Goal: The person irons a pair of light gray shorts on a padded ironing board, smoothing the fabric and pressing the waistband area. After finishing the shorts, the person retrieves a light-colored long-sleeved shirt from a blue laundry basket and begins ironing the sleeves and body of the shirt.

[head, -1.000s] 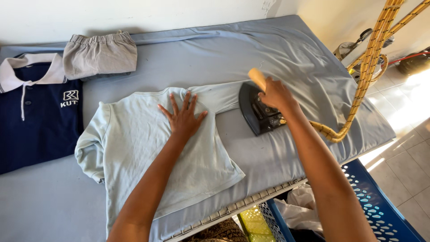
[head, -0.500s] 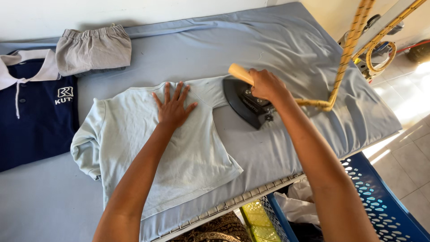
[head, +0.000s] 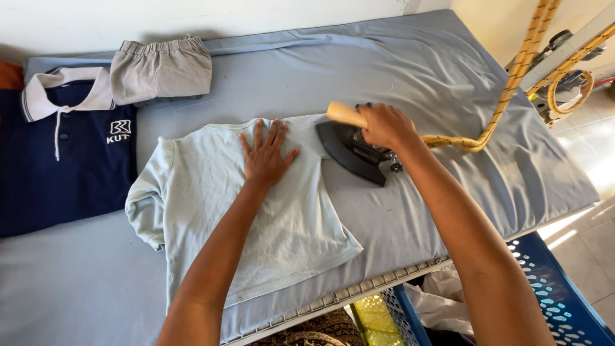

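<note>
Head view, looking down on a padded ironing table [head: 448, 83] covered in grey-blue cloth. A pale blue T-shirt [head: 256, 211] lies flat near the middle of the table, neckline toward the far wall. The left hand [head: 266, 157] rests palm-down on the shirt's upper chest, fingers spread, pinning the fabric. The right hand [head: 384, 125] is closed around the wooden handle of a dark flat iron [head: 352, 150], whose sole sits on the shirt's sleeve at the garment's right edge, just beside the left hand.

Compared with the frames a second and half a second earlier, the iron has travelled leftward along the sleeve toward the shirt's body, while the left hand has kept its place on the chest; the sleeve is judged to be under the pressing stroke. A yellow braided cord [head: 512, 77] trails from the iron toward the table's right side.

Left of the shirt lies a navy polo shirt [head: 57, 173] with a white collar; beyond the T-shirt, a folded grey garment [head: 160, 67]. Below the table's near edge stands a blue perforated basket [head: 551, 288], holding what is probably white laundry.
</note>
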